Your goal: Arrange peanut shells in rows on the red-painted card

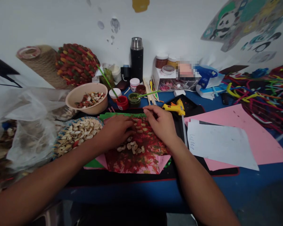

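Observation:
A sheet of paper smeared with red and green paint [132,164] lies in front of me, over pink and green sheets. My left hand [116,130] reaches over its left part, palm down. The fingers are bent, with the thumb apart from them, and no held thing shows. Several pale peanut shells [133,147] lie loose just below that hand. A few more shells [143,129] sit in short rows between my hands. My right hand [162,124] rests at the sheet's right side, thumb and fingers apart, holding nothing visible.
Left stand a woven tray of peanut shells [81,130] and a beige bowl [72,102] with painted pieces. Behind the sheet are a red paint jar [122,103], a green paint jar [134,99] and a black flask [137,61]. A yellow glue gun [176,108] and white paper [223,144] lie right.

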`<state>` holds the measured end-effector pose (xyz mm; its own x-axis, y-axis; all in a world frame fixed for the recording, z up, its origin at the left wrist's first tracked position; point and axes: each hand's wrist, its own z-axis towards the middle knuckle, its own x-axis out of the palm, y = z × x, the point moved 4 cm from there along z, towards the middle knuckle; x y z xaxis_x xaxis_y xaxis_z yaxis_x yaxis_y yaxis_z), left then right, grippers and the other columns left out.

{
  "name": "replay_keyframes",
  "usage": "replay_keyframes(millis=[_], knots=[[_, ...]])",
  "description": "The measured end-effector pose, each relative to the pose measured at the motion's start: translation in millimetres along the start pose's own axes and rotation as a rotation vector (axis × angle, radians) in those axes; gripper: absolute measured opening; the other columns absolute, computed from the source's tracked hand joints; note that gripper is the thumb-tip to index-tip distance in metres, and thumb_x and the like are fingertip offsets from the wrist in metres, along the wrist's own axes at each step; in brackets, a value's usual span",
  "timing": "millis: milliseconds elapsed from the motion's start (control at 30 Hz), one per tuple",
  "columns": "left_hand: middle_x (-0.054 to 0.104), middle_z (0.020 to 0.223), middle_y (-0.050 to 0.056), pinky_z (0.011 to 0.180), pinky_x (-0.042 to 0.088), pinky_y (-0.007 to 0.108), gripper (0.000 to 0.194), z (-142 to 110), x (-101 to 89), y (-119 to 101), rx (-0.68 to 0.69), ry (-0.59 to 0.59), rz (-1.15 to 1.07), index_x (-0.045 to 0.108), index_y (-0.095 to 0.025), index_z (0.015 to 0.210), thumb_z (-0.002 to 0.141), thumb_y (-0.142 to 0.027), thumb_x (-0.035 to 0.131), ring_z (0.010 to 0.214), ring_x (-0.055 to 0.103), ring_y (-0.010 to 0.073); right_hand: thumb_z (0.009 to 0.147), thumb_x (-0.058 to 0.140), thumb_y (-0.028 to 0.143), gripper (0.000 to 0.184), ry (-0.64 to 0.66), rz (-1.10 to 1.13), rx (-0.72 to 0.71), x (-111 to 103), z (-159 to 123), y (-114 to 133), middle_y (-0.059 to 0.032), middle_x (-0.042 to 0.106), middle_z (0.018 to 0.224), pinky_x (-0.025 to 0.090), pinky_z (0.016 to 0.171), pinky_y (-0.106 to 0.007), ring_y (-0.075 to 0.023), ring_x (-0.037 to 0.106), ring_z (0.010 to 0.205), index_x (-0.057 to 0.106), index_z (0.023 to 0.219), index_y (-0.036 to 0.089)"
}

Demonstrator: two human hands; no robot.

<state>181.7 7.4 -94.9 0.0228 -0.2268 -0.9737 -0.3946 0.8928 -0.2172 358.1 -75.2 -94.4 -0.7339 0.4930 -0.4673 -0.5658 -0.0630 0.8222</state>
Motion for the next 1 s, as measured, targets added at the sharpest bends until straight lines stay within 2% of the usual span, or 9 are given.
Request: replay_keyframes(millis=[133,333,433,533,633,800,1000], knots=[[0.076,0.107,0.008,0.091,0.05,0.043,0.011,-4,2.1,0,0.025,-0.004,0.053,0.076,-0.02,0.102,0.1,-0.029,0.071,0.106,0.069,0.0299,0.104,0.064,0.034,0.022,0.009,-0.031,-0.006,0,0,1,-0.0047,0.084,0.098,0.052,0.074,-0.032,-0.0215,0.073,0.078,0.082,0.11,0.024],[0.077,0.112,0.011,0.097,0.05,0.048,0.016,-5,-2.2,-2,-0.007,-0.071,0.116,0.076,-0.017,0.108,0.105,-0.026,0.062,0.11,0.069,0.0322,0.104,0.064,0.034,0.022,0.01,-0.037,-0.004,2,-1,-2,-0.0052,0.085,0.103,0.052,0.073,-0.032,-0.0216,0.073,0.079,0.083,0.112,0.024],[0.075,0.109,0.009,0.095,0.05,0.045,0.012,-9,-8.7,-18,0.086,-0.108,0.069,0.076,-0.019,0.105,0.102,-0.026,0.067,0.107,0.068,0.0296,0.104,0.065,0.034,0.021,-0.003,-0.013,-0.015,2,-1,-1,-0.0051,0.085,0.102,0.052,0.074,-0.032,-0.0217,0.074,0.079,0.082,0.11,0.024],[0.073,0.106,0.007,0.097,0.049,0.043,0.01,-16,-6.7,-43,0.261,-0.037,0.001,0.076,-0.022,0.101,0.101,-0.03,0.071,0.105,0.065,0.0269,0.104,0.065,0.034,0.021,-0.036,0.024,-0.036,0,-1,1,-0.0049,0.085,0.098,0.053,0.076,-0.033,-0.0218,0.074,0.08,0.082,0.108,0.023],[0.073,0.107,0.008,0.1,0.048,0.044,0.01,-19,5.1,-61,0.367,0.026,0.024,0.077,-0.022,0.103,0.099,-0.03,0.074,0.108,0.063,0.0277,0.105,0.065,0.037,0.022,-0.067,0.06,-0.022,-2,-1,1,-0.0038,0.083,0.087,0.054,0.073,-0.033,-0.0212,0.073,0.074,0.082,0.107,0.023],[0.074,0.105,0.008,0.097,0.047,0.044,0.008,-15,21.4,-66,0.403,0.024,0.081,0.078,-0.022,0.1,0.099,-0.027,0.072,0.104,0.063,0.0274,0.104,0.066,0.038,0.023,-0.081,0.071,-0.01,-3,-1,1,-0.0036,0.082,0.084,0.054,0.071,-0.033,-0.0215,0.073,0.073,0.082,0.105,0.024],[0.076,0.102,0.007,0.091,0.049,0.042,0.007,-4,19.7,-62,0.373,0.049,0.062,0.077,-0.021,0.098,0.099,-0.024,0.072,0.1,0.066,0.0269,0.104,0.066,0.036,0.021,-0.066,0.064,-0.034,-2,-1,2,-0.0045,0.083,0.09,0.054,0.075,-0.033,-0.0214,0.074,0.075,0.083,0.105,0.023]])
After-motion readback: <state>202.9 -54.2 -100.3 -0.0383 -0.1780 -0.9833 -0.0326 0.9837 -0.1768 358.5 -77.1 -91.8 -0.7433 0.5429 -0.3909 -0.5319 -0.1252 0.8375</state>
